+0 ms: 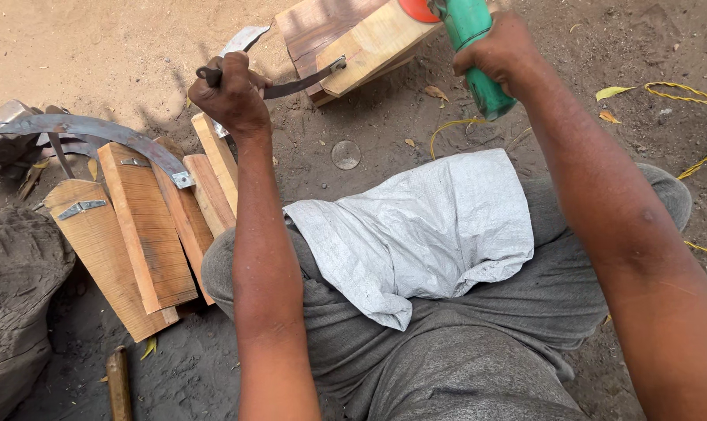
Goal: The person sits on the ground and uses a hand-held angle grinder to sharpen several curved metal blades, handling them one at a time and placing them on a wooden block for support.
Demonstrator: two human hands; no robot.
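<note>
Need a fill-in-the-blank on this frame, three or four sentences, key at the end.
1. The right hand grips a power tool with a ____ plastic body.
2. The left hand holds a curved metal blade fixed to a ____ board.
3. A grey woven ____ lies across the person's lap.
4. A yellow ____ lies on the sandy ground by the right arm.

Missing words: green; wooden; sack; rope
</note>
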